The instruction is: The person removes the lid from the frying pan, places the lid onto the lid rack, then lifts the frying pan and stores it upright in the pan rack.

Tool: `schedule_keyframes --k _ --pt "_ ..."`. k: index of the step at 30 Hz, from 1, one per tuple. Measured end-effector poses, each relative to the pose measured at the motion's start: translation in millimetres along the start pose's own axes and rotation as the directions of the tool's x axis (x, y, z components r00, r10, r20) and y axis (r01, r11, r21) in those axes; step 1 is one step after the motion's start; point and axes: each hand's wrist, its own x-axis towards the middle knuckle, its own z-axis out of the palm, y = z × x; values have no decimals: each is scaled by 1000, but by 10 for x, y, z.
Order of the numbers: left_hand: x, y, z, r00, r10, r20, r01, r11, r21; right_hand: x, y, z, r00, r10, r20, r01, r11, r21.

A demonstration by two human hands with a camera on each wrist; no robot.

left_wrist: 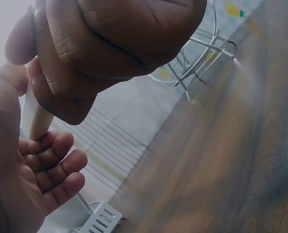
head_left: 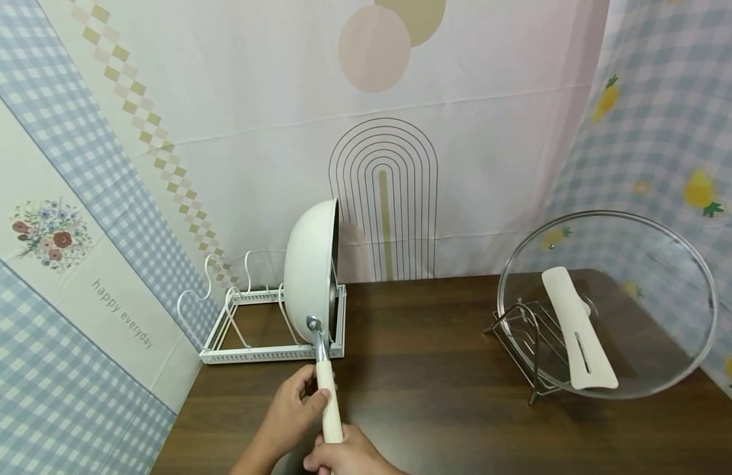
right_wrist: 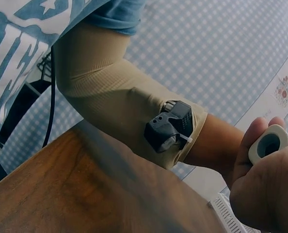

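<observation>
A white wok point(head_left: 309, 270) stands on its side in the right end of a white wire rack point(head_left: 253, 355), its dark inside facing right. Its cream handle point(head_left: 332, 415) points toward the person. My left hand point(head_left: 295, 409) holds the handle partway along, thumb on top; in the left wrist view its fingers point(left_wrist: 61, 170) curl beneath it. Nearer the person, my right hand point(head_left: 351, 452) grips the handle's end. The right wrist view shows the hollow handle tip point(right_wrist: 271, 144) poking out of that fist.
A large glass lid point(head_left: 645, 316) with a long cream knob point(head_left: 579, 330) leans on a small metal stand point(head_left: 535, 356) at the right. White wire dividers point(head_left: 229, 316) rise from the rack's left part. Printed cloth point(head_left: 253, 132) hangs behind the brown wooden table point(head_left: 425, 369).
</observation>
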Motion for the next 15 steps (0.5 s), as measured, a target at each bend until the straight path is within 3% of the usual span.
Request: schedule_keyframes --k 8,15 --pt "-4 -10 -6 998 -52 30 53 998 -22 0 39 -22 1000 13 8 -13 1000 -6" --pt "-21 -24 -16 998 -47 49 48 999 -15 10 45 -73 997 46 54 -44 998 -50"
